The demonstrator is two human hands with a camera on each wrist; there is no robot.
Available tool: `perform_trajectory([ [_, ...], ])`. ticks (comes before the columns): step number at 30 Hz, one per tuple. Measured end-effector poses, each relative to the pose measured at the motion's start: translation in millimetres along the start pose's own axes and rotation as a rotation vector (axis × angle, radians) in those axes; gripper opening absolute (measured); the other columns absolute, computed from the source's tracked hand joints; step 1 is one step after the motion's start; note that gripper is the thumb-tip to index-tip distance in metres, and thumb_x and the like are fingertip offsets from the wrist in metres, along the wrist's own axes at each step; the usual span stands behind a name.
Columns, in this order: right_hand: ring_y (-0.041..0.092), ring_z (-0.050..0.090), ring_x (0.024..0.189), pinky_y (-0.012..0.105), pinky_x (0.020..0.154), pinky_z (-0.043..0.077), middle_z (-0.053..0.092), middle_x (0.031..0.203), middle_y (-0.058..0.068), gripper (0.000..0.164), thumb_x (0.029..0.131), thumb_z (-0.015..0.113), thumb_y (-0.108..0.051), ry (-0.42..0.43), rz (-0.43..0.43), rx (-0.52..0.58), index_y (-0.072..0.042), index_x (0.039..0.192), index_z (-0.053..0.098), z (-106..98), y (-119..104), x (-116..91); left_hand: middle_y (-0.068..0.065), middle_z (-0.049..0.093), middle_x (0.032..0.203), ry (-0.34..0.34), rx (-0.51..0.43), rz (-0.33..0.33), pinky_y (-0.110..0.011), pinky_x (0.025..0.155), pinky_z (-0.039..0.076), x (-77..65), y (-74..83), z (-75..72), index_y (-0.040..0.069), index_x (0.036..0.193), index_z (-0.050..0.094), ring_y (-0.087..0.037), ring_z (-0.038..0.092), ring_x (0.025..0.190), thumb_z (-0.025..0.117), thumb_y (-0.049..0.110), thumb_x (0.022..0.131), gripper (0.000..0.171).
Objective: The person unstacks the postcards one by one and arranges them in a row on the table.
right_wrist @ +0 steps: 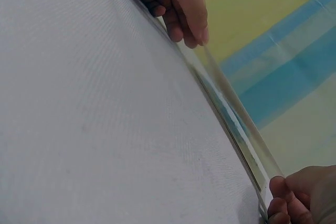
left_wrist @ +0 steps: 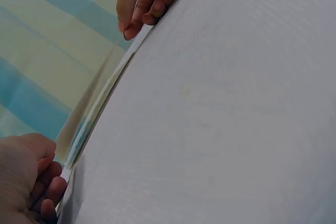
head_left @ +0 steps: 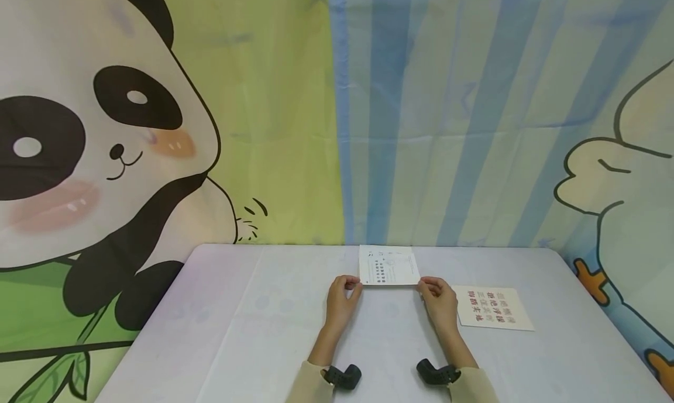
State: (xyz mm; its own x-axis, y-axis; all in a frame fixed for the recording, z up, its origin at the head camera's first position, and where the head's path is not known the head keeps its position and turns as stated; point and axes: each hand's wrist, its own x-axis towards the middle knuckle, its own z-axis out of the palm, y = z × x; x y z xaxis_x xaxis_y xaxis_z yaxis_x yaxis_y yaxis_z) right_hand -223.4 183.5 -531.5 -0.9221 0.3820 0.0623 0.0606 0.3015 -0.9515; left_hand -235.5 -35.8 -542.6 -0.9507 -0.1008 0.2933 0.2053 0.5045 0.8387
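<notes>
A white printed card (head_left: 389, 266) with small dark characters lies toward the table's far edge. My left hand (head_left: 342, 303) pinches its near left corner between thumb and fingers. At the near right corner, my right hand (head_left: 439, 305) pinches it in the same way. Both wrist views catch the card almost edge-on, a thin pale strip (right_wrist: 239, 111) stretched between the two hands. Its near edge looks slightly raised off the table. Just right of my right hand lies a second card (head_left: 497, 308), cream, with rows of red and grey characters.
A pale cloth covers the table (head_left: 263, 344). Behind it hangs a curtain (head_left: 447, 116) with blue stripes and a green part, and a large panda picture (head_left: 131, 157) fills the left. Each wrist wears a black camera (head_left: 343, 378).
</notes>
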Motion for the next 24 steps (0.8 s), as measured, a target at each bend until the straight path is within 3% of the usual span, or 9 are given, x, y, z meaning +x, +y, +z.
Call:
perform_trajectory([
  [17,0.008,0.056,0.068,0.017,0.055,0.048,0.064,0.096,0.014,0.022,0.09,0.066,-0.011,-0.003,0.016,0.006,0.002,0.108,0.065,-5.0,-1.9,-5.3,-0.001,0.062,0.092,0.024,-0.054,0.027,-0.027,0.077,0.048,-1.7,-0.8,0.9,0.007,0.095,0.067,-0.016,0.058,0.082,0.07,0.009,0.087,0.008],
  [24,0.013,0.06,0.063,0.019,0.048,0.046,0.06,0.095,0.012,0.024,0.09,0.061,-0.006,-0.077,0.04,0.069,0.005,0.112,0.061,-13.5,-9.7,-14.7,0.0,0.062,0.091,0.018,-0.065,-0.004,-0.025,0.075,0.047,-3.1,1.9,-1.8,0.007,0.095,0.068,-0.014,0.056,0.081,0.071,0.008,0.086,0.01],
])
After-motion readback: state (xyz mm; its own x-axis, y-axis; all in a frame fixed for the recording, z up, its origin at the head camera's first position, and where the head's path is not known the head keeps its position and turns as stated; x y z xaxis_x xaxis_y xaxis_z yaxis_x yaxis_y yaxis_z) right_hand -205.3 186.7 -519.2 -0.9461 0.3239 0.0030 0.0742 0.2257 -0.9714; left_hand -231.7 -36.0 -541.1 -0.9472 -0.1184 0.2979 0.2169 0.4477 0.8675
